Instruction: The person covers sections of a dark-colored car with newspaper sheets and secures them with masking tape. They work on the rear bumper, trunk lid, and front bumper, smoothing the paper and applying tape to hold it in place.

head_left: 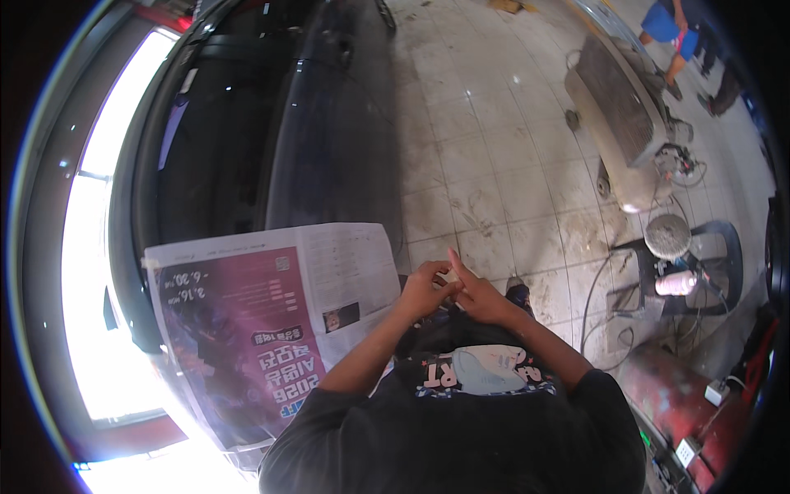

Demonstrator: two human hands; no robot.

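Head view: the L hand (429,290) and R hand (485,301) meet just right of the frame's ctr, fingertips together. L fingers are curled w/ the thumb close to them; the R index finger is stretched out, the rest bent. Can't tell if anything small is pinched btwn them. The nearest thing is the newspaper sheet (271,329), ctr-left to lower left, spread against the dark car (350,132), its R edge beside the L forearm. To do this bit well, the person should prob. work w/ light fingertip pressure, both hands steady and in plain sight, and keep the L elbow off the paper so it doesn't crease or tear. Around: the tiled floor (502,156) runs up the middle, w/ dirt smears. At R, a round buffing pad (667,236) and a pink bottle (676,284) sit by a black stool (724,267); a dark cable (586,309) loops on the floor nearby, prob. a trip risk if the person steps R. Lower R, a red tank (671,395). Upper R, another person (679,37), well apart. Main obstacle at L: the car itself, which likely limits elbow room.
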